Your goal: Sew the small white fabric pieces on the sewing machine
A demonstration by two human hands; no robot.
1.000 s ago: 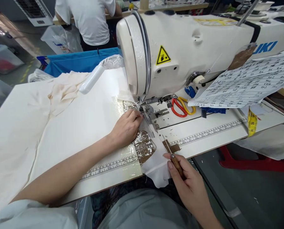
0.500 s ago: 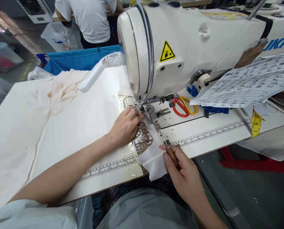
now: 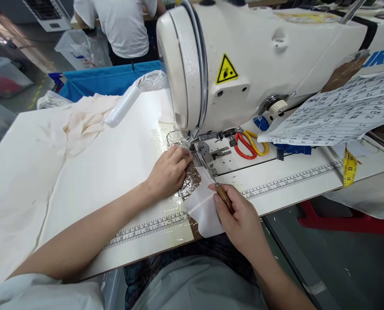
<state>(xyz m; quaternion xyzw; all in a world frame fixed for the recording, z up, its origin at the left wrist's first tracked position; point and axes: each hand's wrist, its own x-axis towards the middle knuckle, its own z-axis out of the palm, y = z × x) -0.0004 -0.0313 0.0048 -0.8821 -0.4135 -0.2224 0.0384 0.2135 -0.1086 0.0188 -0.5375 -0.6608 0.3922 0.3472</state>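
My right hand (image 3: 238, 215) is closed round the wooden handle of an awl (image 3: 224, 198). The awl's thin metal shaft points up and left toward the presser foot of the white sewing machine (image 3: 243, 56). A small piece of white fabric (image 3: 203, 211) runs from under the foot toward the table's front edge, its near end beside my right fingers. My left hand (image 3: 170, 170) lies just left of the needle area, fingers bent and pressed together on the fabric's edge. Its fingertips are partly hidden by the machine parts.
Scissors with red and yellow handles (image 3: 250, 145) lie on the machine bed. Written sheets (image 3: 336, 112) and a yellow tape measure (image 3: 349, 168) hang at the right. Pale fabric (image 3: 20, 181) covers the table's left side. A person in a white shirt (image 3: 121, 30) sits beyond a blue cloth bin (image 3: 104, 84).
My right hand with the awl has moved up and left, toward the presser foot. The fabric's near end has shifted slightly up with it. My left hand stays almost where it was.
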